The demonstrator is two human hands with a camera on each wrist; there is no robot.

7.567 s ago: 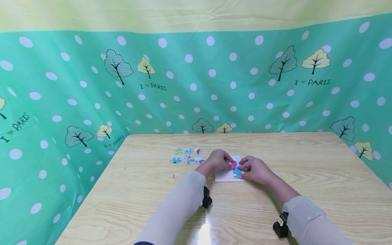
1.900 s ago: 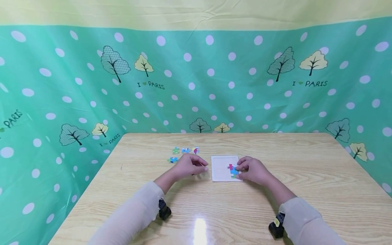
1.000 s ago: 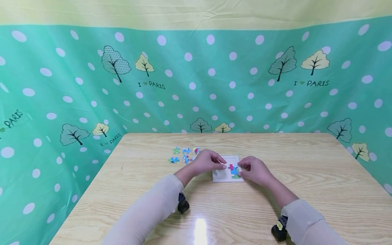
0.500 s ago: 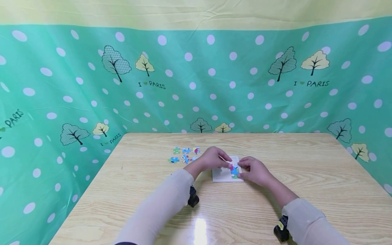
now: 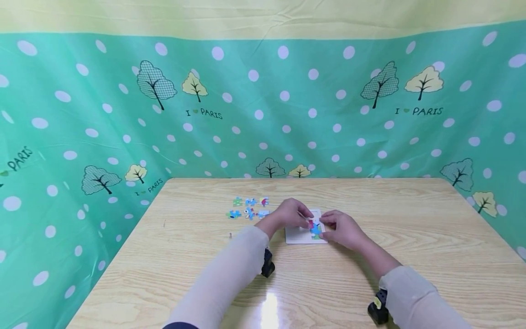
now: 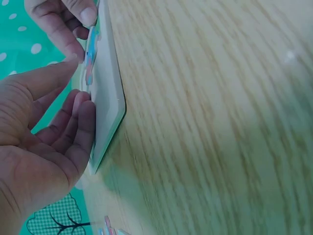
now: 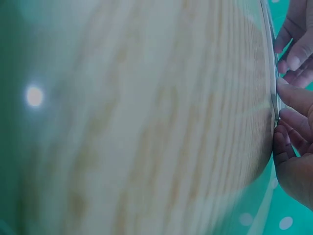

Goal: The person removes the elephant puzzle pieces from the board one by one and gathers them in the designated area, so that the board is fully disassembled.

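In the head view, a white puzzle tray (image 5: pixel 297 239) lies on the table, with joined blue, red and green puzzle pieces (image 5: pixel 315 230) at its right side. My left hand (image 5: pixel 291 213) reaches over the tray's left part, thumb and fingertips pinching the red puzzle piece (image 5: pixel 311 224). The right hand (image 5: pixel 343 228) grips the tray's right edge, its thumb and fingers curled beside the blue and green pieces. From the left wrist, the left hand (image 6: pixel 54 117) shows with bent fingers close over the tray. In the right wrist view, the right hand (image 7: pixel 296 132) is at the tray's thin edge.
Several loose puzzle pieces (image 5: pixel 249 213) lie in two rows left of the tray. A tiny pinkish object (image 5: pixel 230 235) is nearer on the wooden table (image 5: pixel 172 265). A green dotted curtain (image 5: pixel 230 128) hangs behind.
The red piece with a rounded red part is gone from the left fingers since the oldest frame. My left hand went left towards the loose pieces, then came back to the tray. The right hand stayed.
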